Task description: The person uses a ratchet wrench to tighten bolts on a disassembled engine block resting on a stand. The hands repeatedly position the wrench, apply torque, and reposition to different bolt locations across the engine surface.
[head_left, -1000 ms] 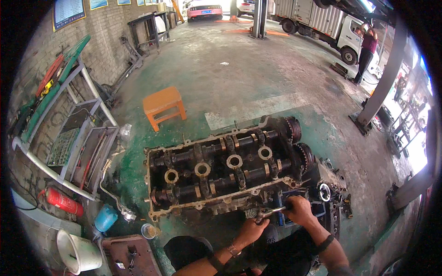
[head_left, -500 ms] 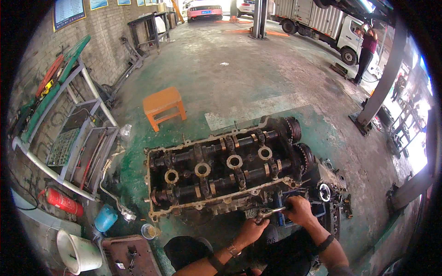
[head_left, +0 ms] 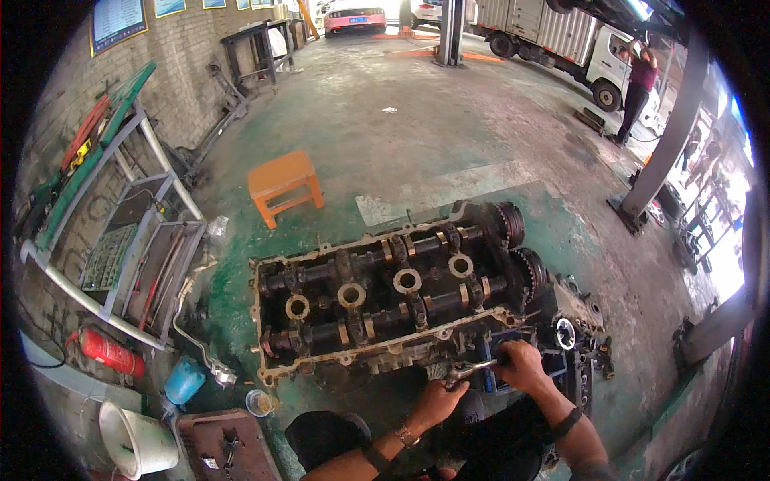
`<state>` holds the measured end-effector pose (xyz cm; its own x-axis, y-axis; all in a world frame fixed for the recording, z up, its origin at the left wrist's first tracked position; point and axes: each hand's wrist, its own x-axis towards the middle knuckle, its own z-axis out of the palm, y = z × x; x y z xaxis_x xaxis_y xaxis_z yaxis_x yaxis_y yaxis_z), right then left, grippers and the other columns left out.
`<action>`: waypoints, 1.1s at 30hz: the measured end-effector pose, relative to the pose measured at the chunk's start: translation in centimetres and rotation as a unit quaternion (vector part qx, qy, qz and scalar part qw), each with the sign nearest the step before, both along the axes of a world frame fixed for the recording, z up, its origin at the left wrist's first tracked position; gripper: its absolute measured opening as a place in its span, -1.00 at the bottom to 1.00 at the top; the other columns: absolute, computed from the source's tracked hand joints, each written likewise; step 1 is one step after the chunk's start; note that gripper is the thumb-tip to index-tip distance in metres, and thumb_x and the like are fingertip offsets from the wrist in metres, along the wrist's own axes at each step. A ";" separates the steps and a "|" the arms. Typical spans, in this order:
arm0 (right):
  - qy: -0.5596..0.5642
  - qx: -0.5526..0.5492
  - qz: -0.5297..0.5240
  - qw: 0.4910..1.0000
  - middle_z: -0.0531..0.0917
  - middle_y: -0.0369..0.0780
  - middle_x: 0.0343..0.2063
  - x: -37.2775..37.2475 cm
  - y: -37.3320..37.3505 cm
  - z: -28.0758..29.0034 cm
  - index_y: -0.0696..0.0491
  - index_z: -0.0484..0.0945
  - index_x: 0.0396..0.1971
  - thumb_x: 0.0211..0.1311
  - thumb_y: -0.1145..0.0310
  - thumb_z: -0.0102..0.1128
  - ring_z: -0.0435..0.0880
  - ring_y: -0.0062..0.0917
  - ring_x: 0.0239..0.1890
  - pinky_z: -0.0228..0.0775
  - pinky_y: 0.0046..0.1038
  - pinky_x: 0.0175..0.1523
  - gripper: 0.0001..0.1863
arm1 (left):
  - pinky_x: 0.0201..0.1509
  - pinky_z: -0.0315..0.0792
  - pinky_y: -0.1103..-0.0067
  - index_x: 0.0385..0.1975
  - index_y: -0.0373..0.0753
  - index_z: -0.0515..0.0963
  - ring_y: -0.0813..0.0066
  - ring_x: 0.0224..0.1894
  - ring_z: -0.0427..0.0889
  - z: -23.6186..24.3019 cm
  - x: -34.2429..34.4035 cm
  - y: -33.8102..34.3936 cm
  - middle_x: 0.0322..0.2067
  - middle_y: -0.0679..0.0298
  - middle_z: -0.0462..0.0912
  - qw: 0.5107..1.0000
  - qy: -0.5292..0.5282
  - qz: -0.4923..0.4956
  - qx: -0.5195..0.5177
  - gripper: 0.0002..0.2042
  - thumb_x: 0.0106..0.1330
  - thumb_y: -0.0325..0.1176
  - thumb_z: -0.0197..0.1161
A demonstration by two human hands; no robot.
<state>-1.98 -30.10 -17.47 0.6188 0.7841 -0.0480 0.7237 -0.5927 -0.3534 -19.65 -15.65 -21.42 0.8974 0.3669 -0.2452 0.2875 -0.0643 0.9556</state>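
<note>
A metal ratchet wrench lies across the near side of the engine, both of my hands on it. My right hand is wrapped round its handle end. At the ratchet's head, my left hand is closed, with the fingers pressed together just below it. What the head sits on is hidden. The greasy engine shows its open top, with two camshafts running lengthwise and toothed sprockets at the right end. A blue tray sits partly behind my right hand.
An orange stool stands beyond the engine. To the left are a metal rack, a red fire extinguisher, a blue jug, a white bucket and a brown tray. A lift post rises at right; a person stands farther back.
My hands and the ratchet wrench stay almost in place. Distant figures at the far right have shifted a little.
</note>
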 end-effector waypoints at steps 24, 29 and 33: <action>-0.015 -0.020 0.013 1.000 0.63 -0.08 -0.38 0.3 -0.3 -1.0 0.04 0.54 -0.31 -0.03 0.05 0.35 0.59 -0.08 -0.20 0.46 -0.10 -0.17 -0.59 | -0.21 0.39 0.40 -0.37 -0.33 0.59 0.33 -0.40 0.51 0.5 -0.1 -0.5 -0.45 0.25 0.62 0.995 0.016 0.069 -0.072 -0.66 0.29 -0.10 0.27; -0.016 0.002 0.027 1.000 0.61 -0.09 -0.40 0.7 -0.5 -2.0 0.04 0.52 -0.33 -0.11 0.13 0.37 0.58 -0.09 -0.20 0.46 -0.09 -0.18 -0.62 | -0.27 0.39 0.40 -0.35 -0.36 0.58 0.37 -0.41 0.56 0.1 0.4 -0.2 -0.48 0.24 0.64 0.998 -0.006 0.043 -0.039 -0.73 0.30 -0.21 0.26; -0.015 0.000 0.024 1.000 0.61 -0.09 -0.40 0.8 -0.6 -2.6 0.04 0.51 -0.33 -0.17 0.20 0.35 0.58 -0.10 -0.20 0.46 -0.09 -0.17 -0.63 | -0.29 0.34 0.33 -0.46 -0.36 0.55 0.23 -0.44 0.50 -0.2 0.2 -0.3 -0.53 0.19 0.56 0.998 -0.004 0.045 -0.037 -0.66 0.31 -0.14 0.25</action>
